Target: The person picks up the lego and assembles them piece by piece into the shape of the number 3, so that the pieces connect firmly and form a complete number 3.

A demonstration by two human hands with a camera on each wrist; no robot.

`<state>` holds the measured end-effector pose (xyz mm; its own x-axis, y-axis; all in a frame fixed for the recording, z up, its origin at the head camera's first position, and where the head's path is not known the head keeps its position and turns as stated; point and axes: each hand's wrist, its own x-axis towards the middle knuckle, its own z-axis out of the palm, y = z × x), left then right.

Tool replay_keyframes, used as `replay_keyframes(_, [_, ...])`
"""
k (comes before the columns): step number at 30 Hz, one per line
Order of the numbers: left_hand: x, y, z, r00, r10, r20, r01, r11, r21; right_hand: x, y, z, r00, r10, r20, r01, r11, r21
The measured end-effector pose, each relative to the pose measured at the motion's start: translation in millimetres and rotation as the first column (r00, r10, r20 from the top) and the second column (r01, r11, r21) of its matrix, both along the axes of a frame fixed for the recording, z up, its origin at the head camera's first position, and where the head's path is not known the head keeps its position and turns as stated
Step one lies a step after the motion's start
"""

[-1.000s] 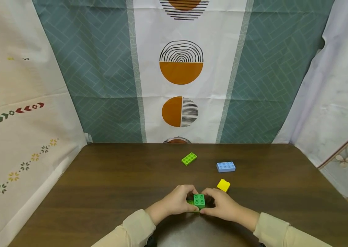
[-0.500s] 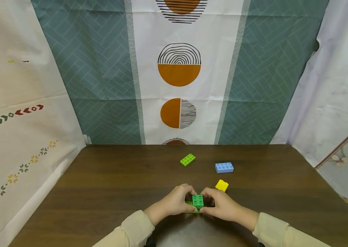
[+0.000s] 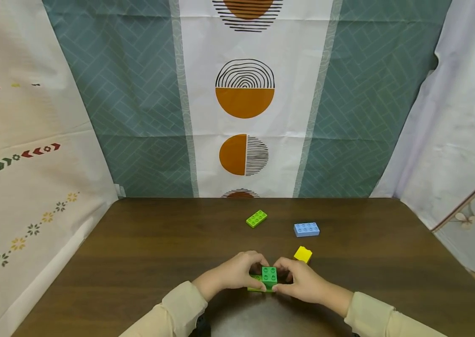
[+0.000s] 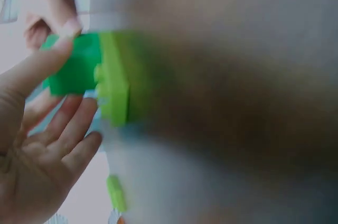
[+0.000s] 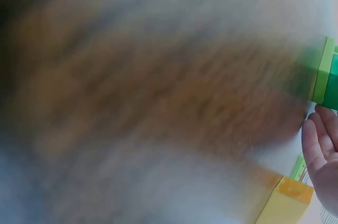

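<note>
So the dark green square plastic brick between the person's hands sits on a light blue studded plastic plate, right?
Not quite: the left wrist view shows the dark green square plastic brick on a lime green studded plastic plate, not light blue.

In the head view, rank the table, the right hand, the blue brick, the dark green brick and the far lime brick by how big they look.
1. Table
2. Right hand
3. Blue brick and dark green brick: too alike to rank
4. Far lime brick
</note>
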<state>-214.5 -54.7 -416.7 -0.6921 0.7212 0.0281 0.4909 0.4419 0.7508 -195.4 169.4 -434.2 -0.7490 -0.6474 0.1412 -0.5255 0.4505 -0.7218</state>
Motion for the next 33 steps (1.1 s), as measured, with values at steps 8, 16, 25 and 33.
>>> replay_keyframes(8, [-23.8, -10.5, 13.8, 0.999, -0.031, 0.027, 0.029, 0.998, 0.057, 2.2, 0, 2.1, 1.000, 0.005, -0.006, -0.005, 1.000, 0.006])
replay_keyframes(16, [-53.8, 2.5, 18.0, 0.981, 0.146, -0.129, -0.128, 0.983, 0.134, 0.6, 3, 2.3, 1.000, 0.011, 0.026, -0.011, 1.000, 0.016])
replay_keyframes(25, [-81.4, 25.7, 19.0, 0.942, 0.284, -0.182, -0.263, 0.956, 0.130, 2.2, 5, 0.2, 0.998, 0.006, 0.060, -0.008, 1.000, 0.026])
replay_keyframes(33, [-102.4, 48.9, 20.3, 0.935, 0.301, -0.188, -0.295, 0.954, 0.063, 3.3, 7, 0.1, 0.998, 0.027, 0.054, -0.026, 1.000, -0.014])
